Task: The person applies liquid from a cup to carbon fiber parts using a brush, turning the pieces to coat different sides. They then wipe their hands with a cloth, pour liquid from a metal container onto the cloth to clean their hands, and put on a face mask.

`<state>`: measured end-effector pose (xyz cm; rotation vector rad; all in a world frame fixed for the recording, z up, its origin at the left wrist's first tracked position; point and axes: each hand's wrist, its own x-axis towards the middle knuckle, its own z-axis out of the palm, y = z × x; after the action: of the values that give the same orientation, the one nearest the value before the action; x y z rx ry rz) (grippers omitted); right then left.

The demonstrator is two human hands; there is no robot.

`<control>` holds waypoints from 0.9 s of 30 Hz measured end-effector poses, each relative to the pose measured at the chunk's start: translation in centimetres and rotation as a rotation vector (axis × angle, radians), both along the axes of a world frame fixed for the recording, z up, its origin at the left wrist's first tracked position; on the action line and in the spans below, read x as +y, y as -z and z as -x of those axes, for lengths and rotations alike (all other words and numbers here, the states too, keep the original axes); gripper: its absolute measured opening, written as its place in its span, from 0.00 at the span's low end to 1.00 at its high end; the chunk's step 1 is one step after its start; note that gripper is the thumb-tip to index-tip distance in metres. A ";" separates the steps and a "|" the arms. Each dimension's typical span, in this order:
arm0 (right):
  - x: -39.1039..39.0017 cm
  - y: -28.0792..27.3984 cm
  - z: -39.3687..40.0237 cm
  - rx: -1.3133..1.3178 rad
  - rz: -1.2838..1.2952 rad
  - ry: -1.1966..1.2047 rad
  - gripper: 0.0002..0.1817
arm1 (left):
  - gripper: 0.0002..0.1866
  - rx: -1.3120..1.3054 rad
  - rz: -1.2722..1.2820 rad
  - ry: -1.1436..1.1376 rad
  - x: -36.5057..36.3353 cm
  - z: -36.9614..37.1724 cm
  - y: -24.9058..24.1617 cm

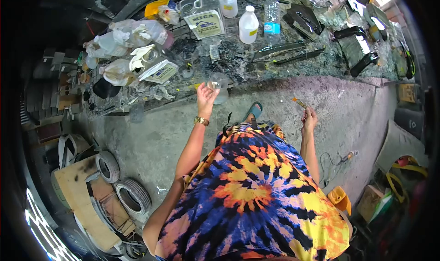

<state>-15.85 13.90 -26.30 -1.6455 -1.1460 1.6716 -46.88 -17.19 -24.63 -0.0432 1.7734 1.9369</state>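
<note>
My left hand, with a gold watch on its wrist, is at the front edge of the workbench. Its closed fingers grip the near side of a clear plastic container; I cannot make out its contents. Out to the right, over the concrete floor, my right hand is closed around the handle of a small paintbrush. The orange-tinted bristle end points up and left, away from my body.
On the cluttered workbench stand a MICA tin, white-capped bottles, a water bottle and dark glossy parts. Tires lie on the floor at left; a corded tool lies at right.
</note>
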 end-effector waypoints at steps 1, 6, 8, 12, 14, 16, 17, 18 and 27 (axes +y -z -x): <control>0.5 0.3 0.3 0.008 0.022 0.010 0.10 | 0.40 0.056 0.041 0.015 0.9 0.7 0.5; 0.4 -0.4 0.7 -0.022 0.028 -0.025 0.11 | 0.44 0.397 0.275 0.125 3.7 3.4 -2.7; 1.6 0.3 1.2 0.030 0.049 -0.042 0.13 | 0.43 0.460 0.376 0.149 6.1 4.8 -4.3; 2.7 -0.1 2.1 0.036 0.020 -0.029 0.14 | 0.44 0.990 0.566 0.262 10.0 7.0 -4.6; 1.2 -1.9 1.9 0.051 -0.001 -0.024 0.12 | 0.45 1.187 0.626 0.389 9.7 7.4 -6.8; 1.5 -1.5 1.4 0.107 -0.002 0.006 0.13 | 0.45 1.266 0.657 0.430 11.1 7.9 -7.3; 1.4 -1.3 1.1 0.106 -0.002 0.008 0.13 | 0.45 1.327 0.681 0.479 11.6 8.1 -7.6; 1.3 -0.9 0.7 0.125 -0.007 0.017 0.13 | 0.44 1.389 0.705 0.529 12.0 8.4 -7.7; -1.5 -0.9 -1.3 0.067 0.030 0.110 0.12 | 0.42 1.525 0.675 0.574 12.6 9.1 -8.8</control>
<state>-14.57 12.41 -25.41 -1.6277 -0.9846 1.6685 -55.99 -4.55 -15.86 1.8625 2.6854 0.6947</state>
